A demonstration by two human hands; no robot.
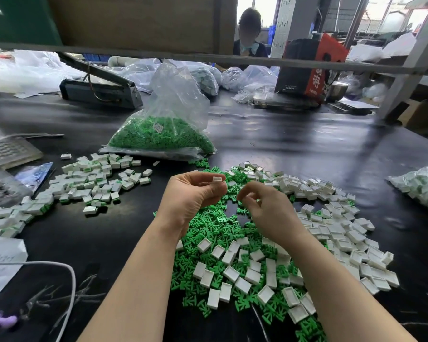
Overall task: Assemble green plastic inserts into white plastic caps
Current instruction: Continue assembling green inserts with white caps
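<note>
Black workbench [307,144] strewn with small green plastic inserts [215,225] and white rectangular caps [336,230]. Left hand [190,196] pinches one white plastic cap [217,179] by its side walls; right hand [265,208] has fingers curled, contents indiscernible. Parts appear light, rigid, slippery.

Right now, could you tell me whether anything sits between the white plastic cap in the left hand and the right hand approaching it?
Nothing visible does: the small white plastic cap pinched by the left hand faces open air toward the right hand.

White cap [217,179] above green inserts [215,225]
</note>
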